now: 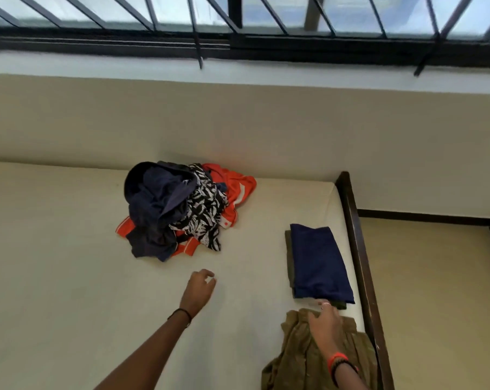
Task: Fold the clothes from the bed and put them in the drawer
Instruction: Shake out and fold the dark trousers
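folded stack, navy over olive, lying on bed beside frame rail, long axis running near-to-far along rail | unfolded pile sitting mid-bed | right hand resting on olive garment, grip apart | left hand hovering, grip loosely curled, empty

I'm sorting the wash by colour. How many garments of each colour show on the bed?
Navy: 2 (piled navy, folded navy)
Orange: 1 (orange piece)
Black-and-white: 1 (print piece)
Olive: 2 (folded olive, loose olive)
Total: 6
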Available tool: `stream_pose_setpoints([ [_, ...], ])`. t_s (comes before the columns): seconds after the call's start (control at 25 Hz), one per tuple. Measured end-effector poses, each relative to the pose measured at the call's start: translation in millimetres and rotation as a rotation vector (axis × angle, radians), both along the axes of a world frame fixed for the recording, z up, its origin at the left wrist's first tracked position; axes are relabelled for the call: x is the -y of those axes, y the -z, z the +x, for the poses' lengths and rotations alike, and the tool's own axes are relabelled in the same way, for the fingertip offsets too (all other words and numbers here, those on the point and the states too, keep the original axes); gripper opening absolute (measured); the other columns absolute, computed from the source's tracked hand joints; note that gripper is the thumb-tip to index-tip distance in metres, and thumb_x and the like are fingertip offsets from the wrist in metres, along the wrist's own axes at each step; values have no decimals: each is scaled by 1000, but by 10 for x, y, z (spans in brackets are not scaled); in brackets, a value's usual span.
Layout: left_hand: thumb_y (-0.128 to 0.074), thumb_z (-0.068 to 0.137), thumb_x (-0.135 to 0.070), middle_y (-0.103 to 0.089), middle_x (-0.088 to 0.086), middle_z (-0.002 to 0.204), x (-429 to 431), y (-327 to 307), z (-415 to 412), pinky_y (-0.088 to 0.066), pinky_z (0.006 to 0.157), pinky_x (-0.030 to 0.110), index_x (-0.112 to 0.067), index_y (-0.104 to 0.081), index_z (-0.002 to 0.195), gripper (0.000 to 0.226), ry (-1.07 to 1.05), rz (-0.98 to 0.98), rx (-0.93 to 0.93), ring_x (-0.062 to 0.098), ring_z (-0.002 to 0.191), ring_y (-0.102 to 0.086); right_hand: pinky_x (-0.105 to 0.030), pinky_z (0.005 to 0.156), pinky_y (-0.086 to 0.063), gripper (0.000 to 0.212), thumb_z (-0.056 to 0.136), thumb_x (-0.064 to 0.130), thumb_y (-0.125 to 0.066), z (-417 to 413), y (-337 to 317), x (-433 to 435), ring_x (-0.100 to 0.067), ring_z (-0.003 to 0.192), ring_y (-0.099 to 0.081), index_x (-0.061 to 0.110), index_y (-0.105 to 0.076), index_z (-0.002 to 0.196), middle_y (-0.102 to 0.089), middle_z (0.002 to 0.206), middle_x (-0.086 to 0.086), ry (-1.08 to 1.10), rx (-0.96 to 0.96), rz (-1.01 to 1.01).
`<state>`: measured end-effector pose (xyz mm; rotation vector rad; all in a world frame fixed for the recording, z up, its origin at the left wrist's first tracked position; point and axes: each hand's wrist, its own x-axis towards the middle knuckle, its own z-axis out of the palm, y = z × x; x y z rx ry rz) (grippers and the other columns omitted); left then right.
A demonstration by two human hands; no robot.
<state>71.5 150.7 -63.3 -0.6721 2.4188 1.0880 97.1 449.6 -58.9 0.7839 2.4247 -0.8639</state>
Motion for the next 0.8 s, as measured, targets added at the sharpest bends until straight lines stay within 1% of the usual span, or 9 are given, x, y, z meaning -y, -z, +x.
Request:
stream_pose_setpoints([
  [0.08, -54, 91, -13, -56, 14, 114, 402, -129, -207, -44, 86, 32, -10, -63, 103, 16, -96, -47, -117, 27, 102, -59, -37, 89, -44, 20, 88, 8, -58, -273, -87, 376, -31, 109, -53, 10, -58, 108, -59, 113, -13, -72, -98, -80],
  [0.16, -56, 90, -12, -54, 15, 112, 773, -254, -433, -43, 87, 35, -7, -61, 106, 18, -165, -121, -211, 29, 103, -56, -33, 81, -45, 8, 87, 8, -59, -598, -174, 805, -30, 100, -57, 11, -56, 94, -62, 102, -10, -159, -198, -132],
  [0.28, -63, 88, -17, -52, 15, 117, 1261, -302, -767, -43, 89, 43, -5, -54, 119, 34, -135, -352, -316, 33, 108, -53, -26, 72, -40, 6, 89, 8, -54, -1122, -280, 1568, -21, 88, -58, 10, -56, 94, -62, 96, -5, -246, -248, -194],
  [0.44, -72, 81, -38, -50, 11, 128, 1700, -174, -1152, -44, 91, 44, -11, -45, 132, 64, 34, -384, -274, 33, 114, -51, -26, 75, -41, 43, 89, -4, -39, -1747, -298, 2588, -23, 93, -59, 13, -56, 125, -63, 101, -10, -373, -320, -253],
  [0.48, -70, 80, -42, -51, 9, 127, 1764, -133, -1241, -43, 92, 43, -14, -48, 130, 62, 91, -401, -263, 31, 114, -51, -29, 79, -43, 57, 85, -10, -35, -1866, -296, 2792, -21, 91, -56, 16, -51, 133, -58, 100, -9, -451, -346, -248],
  [0.56, -62, 86, -41, -53, 4, 122, 1842, -37, -1375, -41, 94, 40, -19, -54, 119, 42, 162, -417, -280, 26, 113, -51, -34, 85, -45, 80, 78, -19, -32, -2046, -278, 3119, -19, 87, -48, 26, -37, 144, -47, 102, -7, -638, -354, -201],
  [0.6, -57, 90, -37, -56, 3, 119, 1871, 1, -1420, -41, 93, 40, -19, -56, 114, 30, 168, -387, -299, 24, 111, -53, -33, 87, -46, 86, 77, -21, -32, -2099, -271, 3250, -20, 89, -48, 30, -32, 147, -44, 107, -7, -711, -346, -166],
  [0.68, -49, 96, -28, -63, 4, 107, 1918, 39, -1475, -48, 86, 41, -18, -55, 106, 15, 137, -196, -326, 23, 100, -61, -36, 92, -47, 88, 78, -20, -36, -2171, -223, 3429, -26, 103, -51, 35, -28, 147, -40, 124, -12, -826, -356, -73],
  [0.8, -46, 98, -20, -66, 7, 94, 1999, 19, -1496, -52, 75, 46, -16, -52, 104, 9, 65, 100, -342, 25, 85, -64, -42, 103, -42, 73, 86, -10, -45, -2229, -170, 3549, -33, 126, -40, 35, -37, 143, -31, 141, -18, -922, -349, 52],
])
